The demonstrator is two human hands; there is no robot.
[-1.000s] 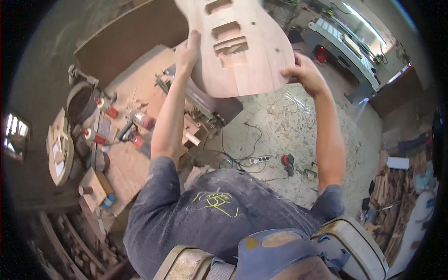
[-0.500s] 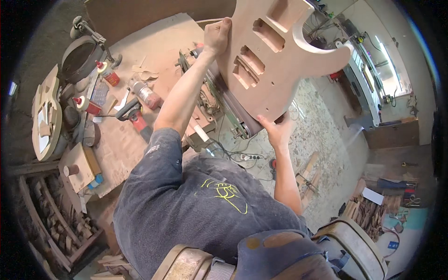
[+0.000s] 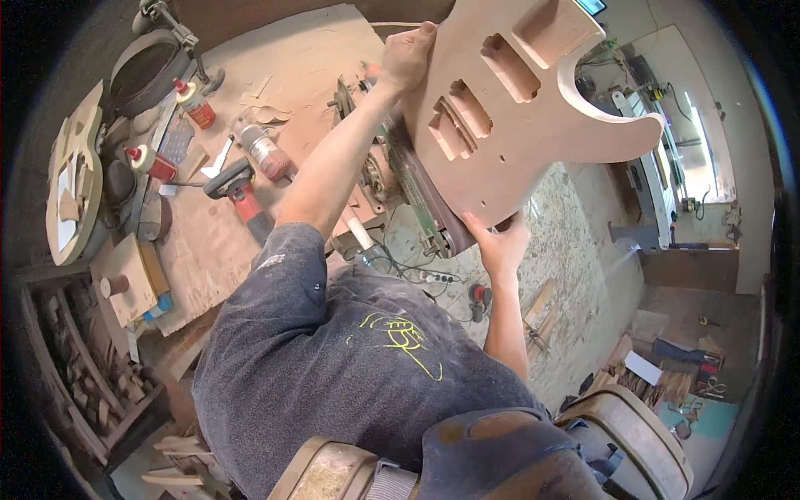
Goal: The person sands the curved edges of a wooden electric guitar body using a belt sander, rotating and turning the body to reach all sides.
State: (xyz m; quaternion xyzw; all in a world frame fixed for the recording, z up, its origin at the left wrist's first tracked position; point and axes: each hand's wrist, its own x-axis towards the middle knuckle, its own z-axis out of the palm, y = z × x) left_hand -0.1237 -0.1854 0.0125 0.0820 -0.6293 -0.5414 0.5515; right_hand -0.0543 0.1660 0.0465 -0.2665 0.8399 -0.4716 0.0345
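A pale wooden electric guitar body [image 3: 467, 171] with routed pockets is held up in front of me, its flat face turned toward me. My left hand [image 3: 407, 60] is closed around its left edge near the top. At the lower end, my right hand [image 3: 502, 243] grips the rim, thumb on the face and fingers mostly hidden behind. The body's left edge lies along the belt of a green-sided belt sander [image 3: 427, 218]; whether wood and belt touch is hard to tell.
A dusty workbench [image 3: 325, 50] on the left carries red-and-white glue bottles [image 3: 196, 104], a red-and-black power tool [image 3: 242, 196] and wood scraps. Another guitar body [image 3: 75, 175] stands at far left. Cables and a power strip [image 3: 437, 277] lie on the floor beneath the sander.
The guitar body has shifted to the right and tilted slightly clockwise, both hands keeping their grip. The whole view has also shifted a little.
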